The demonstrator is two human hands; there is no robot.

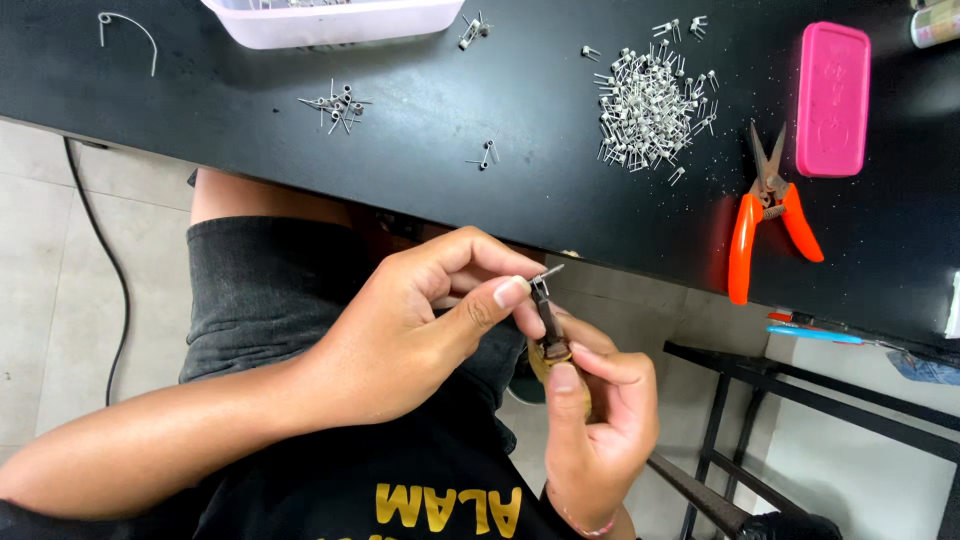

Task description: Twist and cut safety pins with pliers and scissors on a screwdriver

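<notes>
Black speckled worktable (pixel 480 190) over pale tiled floor (pixel 60 300), black metal frame (pixel 800 385) at right.

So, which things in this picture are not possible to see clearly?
Head view only:
- Small wire piece: too small; left hand fingertips cover part of it.
- Tool handle: hidden inside right hand.
- White tray: cut off by top edge.
- Single pieces in the coil pile: too small.

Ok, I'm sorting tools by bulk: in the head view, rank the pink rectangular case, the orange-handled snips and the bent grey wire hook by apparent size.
1. Orange-handled snips, longest.
2. Pink rectangular case, close behind and wider; nearly a tie.
3. Bent grey wire hook, clearly smallest.
All lie on the black tabletop, so distance hardly skews this.
</notes>
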